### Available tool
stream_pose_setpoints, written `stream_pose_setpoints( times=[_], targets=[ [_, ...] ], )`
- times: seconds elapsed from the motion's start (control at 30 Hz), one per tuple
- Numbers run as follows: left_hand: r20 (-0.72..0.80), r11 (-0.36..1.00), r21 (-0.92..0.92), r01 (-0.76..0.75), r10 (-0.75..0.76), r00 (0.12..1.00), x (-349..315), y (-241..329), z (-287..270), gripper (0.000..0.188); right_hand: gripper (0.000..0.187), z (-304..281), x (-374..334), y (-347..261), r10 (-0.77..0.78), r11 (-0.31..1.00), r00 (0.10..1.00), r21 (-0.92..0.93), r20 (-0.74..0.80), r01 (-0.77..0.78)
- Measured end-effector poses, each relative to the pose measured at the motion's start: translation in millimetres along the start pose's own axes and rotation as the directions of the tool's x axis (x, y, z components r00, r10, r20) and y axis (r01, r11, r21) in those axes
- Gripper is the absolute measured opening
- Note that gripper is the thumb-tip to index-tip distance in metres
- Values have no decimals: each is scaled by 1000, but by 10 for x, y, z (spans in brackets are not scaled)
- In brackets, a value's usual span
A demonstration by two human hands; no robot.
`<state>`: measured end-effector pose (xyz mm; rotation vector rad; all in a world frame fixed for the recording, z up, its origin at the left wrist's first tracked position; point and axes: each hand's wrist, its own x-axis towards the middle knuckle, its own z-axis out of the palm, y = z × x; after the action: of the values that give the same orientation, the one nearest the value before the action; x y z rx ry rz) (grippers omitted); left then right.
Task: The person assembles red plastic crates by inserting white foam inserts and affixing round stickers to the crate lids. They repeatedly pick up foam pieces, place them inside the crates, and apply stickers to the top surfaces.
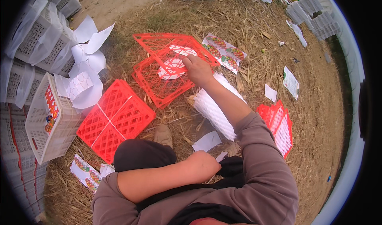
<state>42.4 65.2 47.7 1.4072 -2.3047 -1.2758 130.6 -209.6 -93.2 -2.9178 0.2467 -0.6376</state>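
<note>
My right hand reaches forward, its fingers curled on the red plastic lattice panel. This panel tilts over another red lattice piece on the straw, and white rounded patches show through the mesh. Close to my body, my left hand is closed with its fingers tucked out of sight. A small white slip sits beside that hand; I cannot tell if it is held. Under my right forearm lies a bundle of white foam netting.
On the left are a strapped stack of red lattice panels, a pale crate, curled white sheets and piled crates. Printed label sheets lie ahead. More red lattice pieces stand right, near a white card.
</note>
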Motion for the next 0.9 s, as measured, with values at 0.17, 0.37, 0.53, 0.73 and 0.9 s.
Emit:
stream_pose_setpoints(
  times=[0.17, 0.37, 0.53, 0.73, 0.9],
  targets=[
    [34, 999, 42, 29, -31, 999, 32, -1, -31, 23, 17, -1097, -388, 399, 428, 870, 837, 404, -341, -281],
    [62, 997, 82, 1, -6, 998, 139, 20, 0, 30, 25, -1315, -2191, 273, 957, -145, 259, 989, 131, 35],
    [99, 994, 106, -27, 16, 995, 247, 113, 104, 24, 27, -660, -3363, -96, 916, -395, 64, 857, 397, 330],
    [173, 991, 130, 14, -37, 984, 326, 187, 135, 19, 34, 99, -3878, -409, 854, -484, 24, 776, 520, 405],
    [147, 988, 151, 34, -56, 988, 345, 104, 162, 25, 39, 426, -3987, -451, 832, -500, -14, 760, 555, 415]
  ],
)
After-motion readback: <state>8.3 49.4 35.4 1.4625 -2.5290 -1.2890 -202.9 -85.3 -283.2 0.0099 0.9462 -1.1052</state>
